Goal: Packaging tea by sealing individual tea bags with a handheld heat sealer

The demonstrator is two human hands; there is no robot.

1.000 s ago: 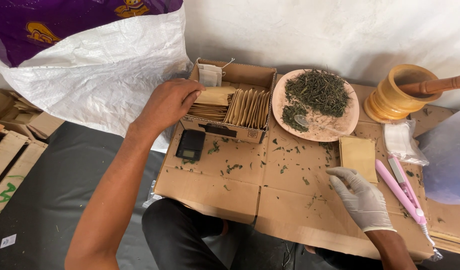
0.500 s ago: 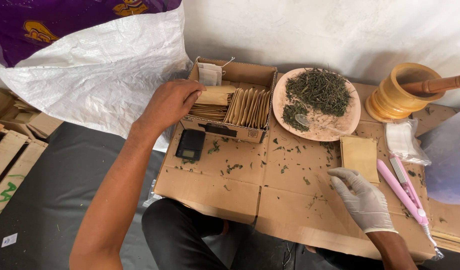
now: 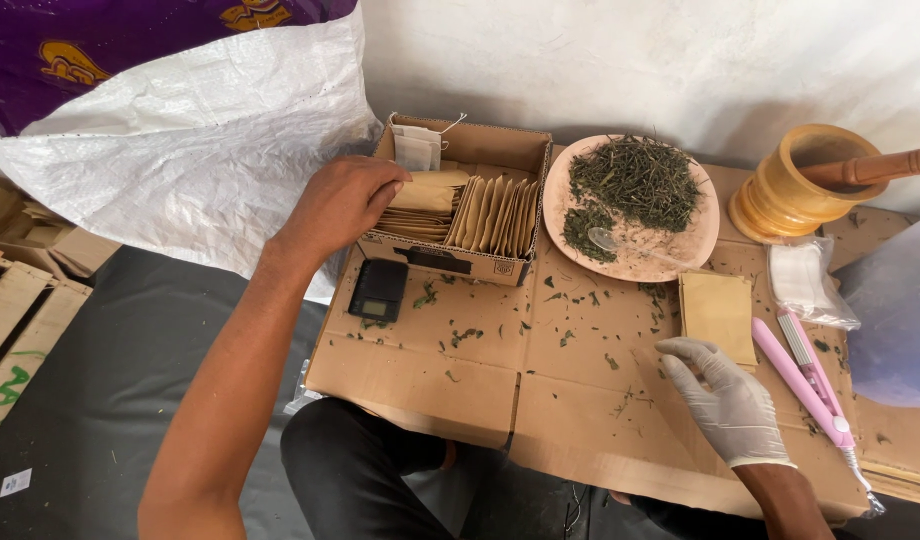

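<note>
My bare left hand [image 3: 342,200] reaches into an open cardboard box [image 3: 472,258] and pinches a brown paper packet [image 3: 428,190] lying on the stacked packets inside. Several more packets [image 3: 497,213] stand upright in the box. My right hand [image 3: 725,398], in a white glove, rests on the flattened cardboard sheet [image 3: 540,390] with fingers spread and holds nothing. It sits just below a flat brown packet [image 3: 718,314]. A round pink plate [image 3: 680,255] of dried green leaves [image 3: 635,182] with a clear plastic spoon [image 3: 608,241] lies behind.
A small black pocket scale [image 3: 380,290] sits in front of the box. A pink heat sealer [image 3: 802,375], a clear bag of white sachets [image 3: 802,280] and a wooden mortar with pestle [image 3: 800,190] are at right. A big white woven sack [image 3: 180,140] stands at left.
</note>
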